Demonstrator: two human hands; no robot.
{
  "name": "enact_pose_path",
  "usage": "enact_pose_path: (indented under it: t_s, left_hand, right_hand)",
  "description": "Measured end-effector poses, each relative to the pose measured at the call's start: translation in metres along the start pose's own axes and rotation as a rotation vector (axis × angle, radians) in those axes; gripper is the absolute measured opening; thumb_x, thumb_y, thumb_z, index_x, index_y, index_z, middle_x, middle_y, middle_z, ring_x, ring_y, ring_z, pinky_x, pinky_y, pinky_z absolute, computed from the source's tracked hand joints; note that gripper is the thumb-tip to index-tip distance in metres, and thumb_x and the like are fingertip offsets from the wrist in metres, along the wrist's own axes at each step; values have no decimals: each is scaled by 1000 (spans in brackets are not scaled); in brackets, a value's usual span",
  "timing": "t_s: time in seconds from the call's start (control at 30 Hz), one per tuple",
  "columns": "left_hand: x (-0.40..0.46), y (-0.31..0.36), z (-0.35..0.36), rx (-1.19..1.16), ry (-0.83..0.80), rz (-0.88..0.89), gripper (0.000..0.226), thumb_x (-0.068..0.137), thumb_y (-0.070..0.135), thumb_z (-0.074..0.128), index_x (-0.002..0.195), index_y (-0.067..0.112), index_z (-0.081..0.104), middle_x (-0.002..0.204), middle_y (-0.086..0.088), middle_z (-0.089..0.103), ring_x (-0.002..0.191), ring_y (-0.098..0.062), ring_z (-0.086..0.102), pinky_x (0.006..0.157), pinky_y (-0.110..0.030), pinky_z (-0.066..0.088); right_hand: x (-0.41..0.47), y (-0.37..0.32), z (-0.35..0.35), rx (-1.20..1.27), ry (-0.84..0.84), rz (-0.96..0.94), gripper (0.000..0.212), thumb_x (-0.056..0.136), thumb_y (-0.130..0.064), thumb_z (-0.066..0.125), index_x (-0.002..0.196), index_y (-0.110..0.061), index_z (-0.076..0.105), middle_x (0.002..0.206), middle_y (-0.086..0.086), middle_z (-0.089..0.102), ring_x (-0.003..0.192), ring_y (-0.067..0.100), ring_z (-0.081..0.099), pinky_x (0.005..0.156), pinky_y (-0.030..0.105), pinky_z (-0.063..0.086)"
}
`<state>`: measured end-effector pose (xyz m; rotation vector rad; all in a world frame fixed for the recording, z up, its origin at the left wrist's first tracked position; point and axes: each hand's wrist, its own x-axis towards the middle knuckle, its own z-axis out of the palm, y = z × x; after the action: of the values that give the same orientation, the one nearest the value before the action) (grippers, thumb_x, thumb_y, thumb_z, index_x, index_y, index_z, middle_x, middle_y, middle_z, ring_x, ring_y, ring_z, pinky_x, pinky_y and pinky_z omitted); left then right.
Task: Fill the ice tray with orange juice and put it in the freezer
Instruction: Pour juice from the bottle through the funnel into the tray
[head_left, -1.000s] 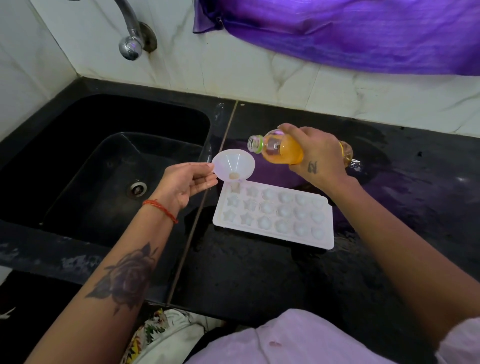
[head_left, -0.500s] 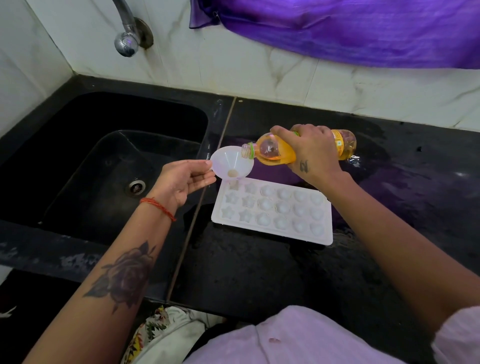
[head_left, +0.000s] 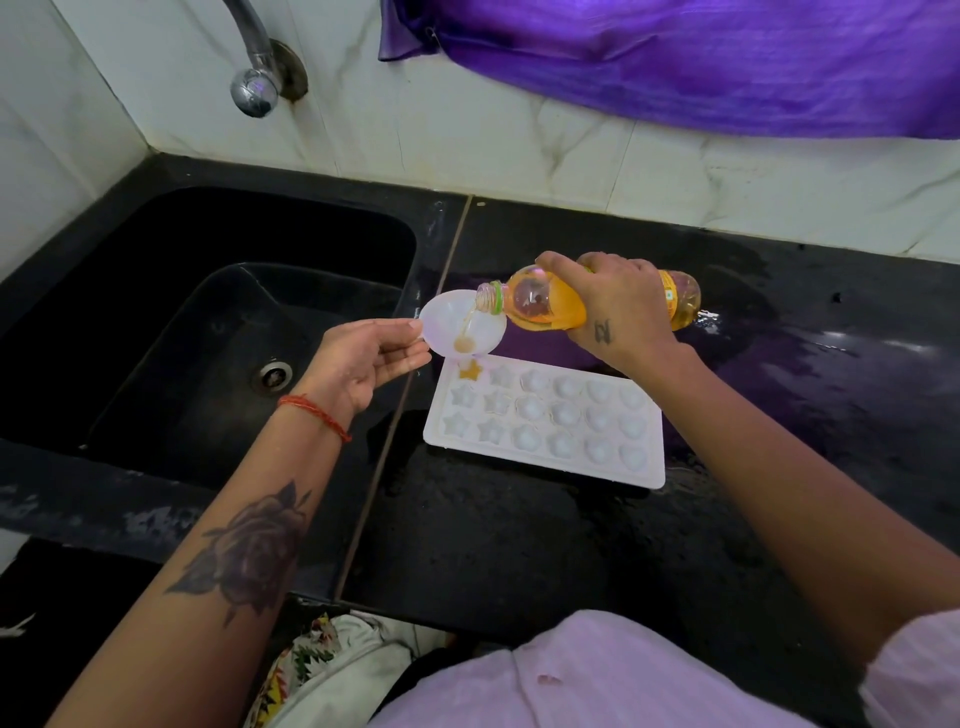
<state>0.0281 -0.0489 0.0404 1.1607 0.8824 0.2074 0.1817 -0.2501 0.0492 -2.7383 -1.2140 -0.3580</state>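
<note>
A bottle of orange juice (head_left: 550, 306) was held tipped at frame centre by the right hand (head_left: 618, 306), its mouth over a white funnel (head_left: 462, 332) pinched at the rim by the left hand (head_left: 363, 358). Juice was seen in the top-left star cell of the white ice tray (head_left: 545, 426), which was set on the black counter (head_left: 519, 545).

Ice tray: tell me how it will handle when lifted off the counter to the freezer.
The ice tray looks like thin white plastic, so it may flex if lifted by one end. Its cells are shallow and open, so juice, now only in the corner star cell, would probably slop if tilted. The counter looks wet, so its underside may be slippery.
</note>
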Motion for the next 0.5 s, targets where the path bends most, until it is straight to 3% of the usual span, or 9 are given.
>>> enact_pose_path:
  t_s: [0.27, 0.5]
  left_hand:
    - [-2, 5, 4, -39, -45, 14, 7, 79, 1, 68, 86, 2, 68, 80, -11, 72, 68, -15, 73, 56, -22, 56]
    - [-2, -3, 19, -16, -68, -11, 7, 79, 2, 69, 86, 2, 68, 81, -12, 73, 70, -17, 73, 56, -22, 56]
  right_hand:
    - [-11, 0, -15, 157, 24, 73, 67, 74, -29, 74, 134, -28, 45, 111, 11, 64, 99, 31, 61, 75, 36, 46]
    - [-23, 12, -15, 84, 14, 80, 67, 76, -29, 74, 135, -29, 43, 112, 11, 64, 97, 32, 62, 75, 36, 47]
